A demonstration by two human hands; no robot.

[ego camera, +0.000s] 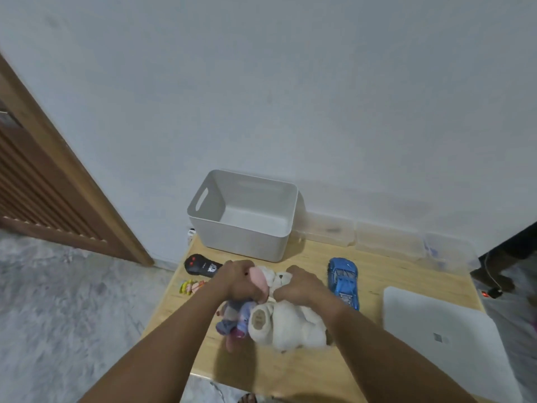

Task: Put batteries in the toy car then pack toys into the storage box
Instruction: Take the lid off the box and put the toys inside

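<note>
- The fingertips of the left hand [242, 279] are hidden behind the pink doll [259, 282], so the exact grip cannot be seen.
- The fingers of the right hand [299, 286] sink into the white plush bear [286, 324]; the bear's face is mostly covered.
- The small colourful toy [190, 287] beside the left forearm is too small and blurred to tell what it is.
- The print on the black remote control [200, 266] is not readable.
- The clear containers [389, 241] by the wall are blurred; their content cannot be told.
- The white lid [444, 338] is cut by the right forearm and the lower edge.
- The wooden door [43, 181] is cut by the left edge.
</note>
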